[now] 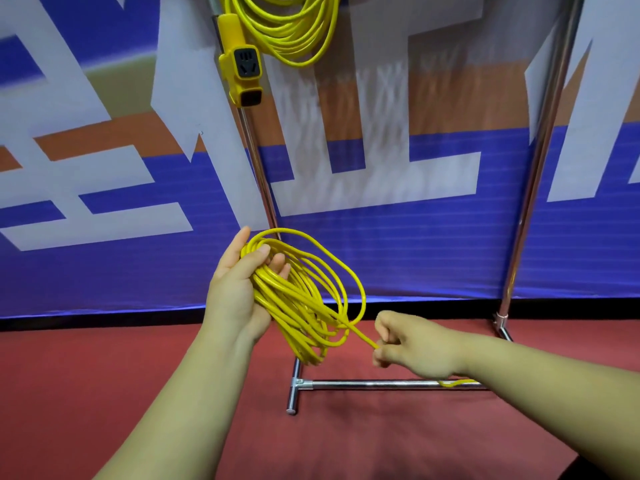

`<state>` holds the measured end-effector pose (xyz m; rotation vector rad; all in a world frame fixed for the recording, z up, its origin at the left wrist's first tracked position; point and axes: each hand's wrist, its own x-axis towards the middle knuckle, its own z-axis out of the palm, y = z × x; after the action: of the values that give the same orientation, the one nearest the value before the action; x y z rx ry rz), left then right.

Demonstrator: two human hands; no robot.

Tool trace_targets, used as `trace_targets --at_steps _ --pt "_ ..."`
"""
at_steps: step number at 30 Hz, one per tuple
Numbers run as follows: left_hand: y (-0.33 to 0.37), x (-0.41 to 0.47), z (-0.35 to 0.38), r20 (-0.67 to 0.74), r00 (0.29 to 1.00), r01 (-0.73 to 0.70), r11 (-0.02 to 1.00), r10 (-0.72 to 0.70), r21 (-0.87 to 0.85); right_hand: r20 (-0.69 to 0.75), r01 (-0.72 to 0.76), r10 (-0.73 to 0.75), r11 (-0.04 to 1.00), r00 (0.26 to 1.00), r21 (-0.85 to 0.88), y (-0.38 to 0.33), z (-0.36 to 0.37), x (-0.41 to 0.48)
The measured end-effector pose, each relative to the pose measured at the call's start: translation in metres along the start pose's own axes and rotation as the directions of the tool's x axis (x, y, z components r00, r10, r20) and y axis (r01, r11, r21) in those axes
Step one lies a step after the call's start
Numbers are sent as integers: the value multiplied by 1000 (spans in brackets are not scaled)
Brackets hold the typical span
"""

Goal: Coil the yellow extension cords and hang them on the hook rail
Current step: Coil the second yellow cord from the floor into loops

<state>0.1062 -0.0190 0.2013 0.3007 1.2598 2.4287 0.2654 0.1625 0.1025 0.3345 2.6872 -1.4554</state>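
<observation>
Your left hand (239, 285) is held up in the middle of the view. Its fingers curl round a coil of thin yellow extension cord (304, 306), and the thumb points up beside the loops. The loops hang down from that hand and spread out to the right.

A loose strand (360, 336) runs from the bottom of the coil to your right hand (408, 344). That hand is low and to the right, closed up, and it pinches the strand between thumb and fingers. A small bit of yellow cord (453, 382) peeks out under your right wrist, down by the bottom bar.

A second coil of yellow cord (287, 26) hangs high up, at the top of the view. Its top runs out of the picture, so you cannot see what it hangs on. A yellow plastic socket block (242, 71) with a black face dangles just left of it, in front of the left pole. No brand can be read on it.

The shiny silver metal rack (381, 384) stands on the red floor (104, 375), with two tall poles and a bar across the bottom.

Behind the rack is a big blue banner (433, 254) with huge white letters and some orange patches. The letters are cut off, so you cannot read them.
</observation>
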Motion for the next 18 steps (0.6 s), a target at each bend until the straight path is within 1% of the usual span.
trace_targets --at_steps 2,5,7,8,11,12,14,16,18 --pt "4 2 -5 19 1000 -3 1000 4 -22 -27 11 -8 996 1000 88 -5 -8 -2" --pt "12 4 -12 92 995 -27 1000 25 14 -63 11 4 972 998 236 -14 -19 -6" --pt "16 3 -15 146 989 -50 994 36 95 -124 34 4 952 992 303 -20 -26 -8" --pt "16 2 -14 172 984 -65 986 38 153 -176 58 2 942 984 331 -24 -30 -9" --pt "6 -6 -9 245 969 -118 925 29 360 -327 143 2 897 945 419 -38 -43 -12" --pt "1 -9 -7 278 960 -143 894 21 426 -351 166 -5 887 936 430 -43 -47 -13" --pt "-8 -15 -3 342 940 -183 831 -9 525 -357 194 -44 897 933 396 -51 -51 -16" --pt "-15 -17 0 371 928 -195 787 -46 585 -335 212 -95 919 937 332 -58 -51 -18" --pt "-21 -19 2 380 921 -187 764 -82 618 -313 238 -148 931 938 275 -65 -52 -20"
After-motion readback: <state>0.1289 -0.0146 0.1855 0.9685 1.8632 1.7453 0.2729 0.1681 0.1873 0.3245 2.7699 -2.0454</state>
